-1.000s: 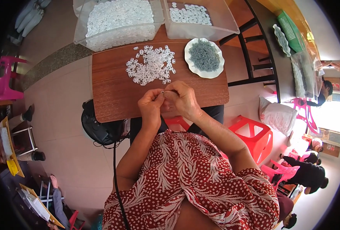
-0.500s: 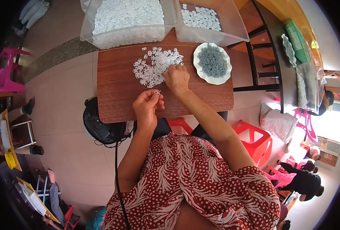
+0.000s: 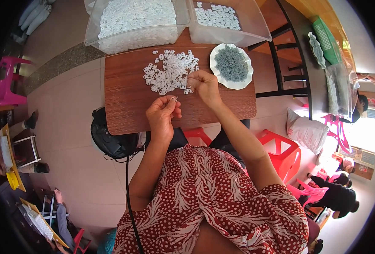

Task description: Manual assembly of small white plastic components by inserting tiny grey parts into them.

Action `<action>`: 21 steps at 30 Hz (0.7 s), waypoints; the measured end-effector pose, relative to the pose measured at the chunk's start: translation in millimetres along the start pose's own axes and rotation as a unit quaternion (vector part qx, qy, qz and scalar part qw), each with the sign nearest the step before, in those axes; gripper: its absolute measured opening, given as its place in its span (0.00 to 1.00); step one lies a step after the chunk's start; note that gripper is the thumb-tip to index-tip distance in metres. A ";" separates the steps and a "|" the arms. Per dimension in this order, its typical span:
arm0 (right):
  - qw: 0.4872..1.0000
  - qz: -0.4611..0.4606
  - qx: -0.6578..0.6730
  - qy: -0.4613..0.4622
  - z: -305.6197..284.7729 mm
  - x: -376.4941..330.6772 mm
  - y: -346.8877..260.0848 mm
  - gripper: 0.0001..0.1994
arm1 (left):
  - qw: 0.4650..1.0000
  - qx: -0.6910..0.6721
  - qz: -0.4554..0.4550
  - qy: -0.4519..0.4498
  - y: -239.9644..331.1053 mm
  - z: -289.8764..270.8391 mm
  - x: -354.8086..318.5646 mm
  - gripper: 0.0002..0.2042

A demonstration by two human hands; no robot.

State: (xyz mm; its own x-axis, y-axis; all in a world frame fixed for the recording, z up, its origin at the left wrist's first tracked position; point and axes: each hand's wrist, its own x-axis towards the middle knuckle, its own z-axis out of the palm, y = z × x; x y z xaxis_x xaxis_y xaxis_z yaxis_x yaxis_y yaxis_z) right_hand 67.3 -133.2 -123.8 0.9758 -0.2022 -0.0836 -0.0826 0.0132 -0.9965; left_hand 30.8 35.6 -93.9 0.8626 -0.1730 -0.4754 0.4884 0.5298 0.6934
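Observation:
A loose pile of small white plastic pieces with holes (image 3: 166, 72) lies on the brown wooden table (image 3: 128, 110). My left hand (image 3: 161, 116) is closed in front of the pile, pinching one small white piece (image 3: 174, 99) between thumb and forefinger; a tiny thin part seems to stick up from it. At the pile's right edge my right hand (image 3: 206, 88) has its thumb and forefinger pressed together. A small white piece shows at those fingertips, though its grip is partly hidden. To the right stands a scalloped white plate (image 3: 247, 79) heaped with small thin grey pieces (image 3: 231, 63).
Behind the pile stand two clear plastic bins, the left bin (image 3: 132, 34) full of white pieces, the right bin (image 3: 238, 36) holding fewer. A black bag (image 3: 111, 135) hangs at the table's left side. Red stools (image 3: 280, 154) stand at right; other people sit farther off.
My right hand has drawn back from the pile toward the right and slightly nearer me, fingertips now at the pile's edge. The left hand keeps its pinch, almost unmoved. The view has shifted slightly.

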 end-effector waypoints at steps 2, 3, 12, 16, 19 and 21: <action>0.998 0.060 0.024 0.006 -5.6 -4.8 -10.2 0.01 | 1.000 0.003 -0.001 -0.001 -1.9 3.1 -0.2 0.05; 0.995 0.099 0.017 0.019 -9.2 -3.9 -10.7 0.01 | 1.000 0.005 -0.002 -0.001 -2.8 5.1 0.2 0.05; 0.971 0.229 0.065 0.030 -24.7 0.6 -0.3 0.06 | 1.000 0.009 -0.003 -0.010 -11.8 4.7 5.3 0.05; 0.959 0.253 0.122 0.028 -28.6 1.5 2.2 0.08 | 1.000 0.019 -0.010 -0.004 -9.8 6.5 4.1 0.05; 0.961 0.241 0.131 0.025 -27.3 0.7 1.9 0.08 | 1.000 0.014 -0.008 -0.010 -11.5 7.0 6.4 0.05; 0.968 0.216 0.125 0.013 -27.0 -1.2 2.5 0.09 | 1.000 0.021 -0.011 -0.015 -11.9 8.0 9.0 0.05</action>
State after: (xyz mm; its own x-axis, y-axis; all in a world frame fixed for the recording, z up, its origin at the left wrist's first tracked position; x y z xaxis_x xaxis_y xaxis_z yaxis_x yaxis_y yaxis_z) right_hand 60.5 -159.4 -126.1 0.8551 -0.1498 -0.4964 -0.4273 0.3389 -0.8382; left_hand 33.9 21.1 -102.1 0.8544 -0.2095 -0.4755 0.5124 0.4909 0.7046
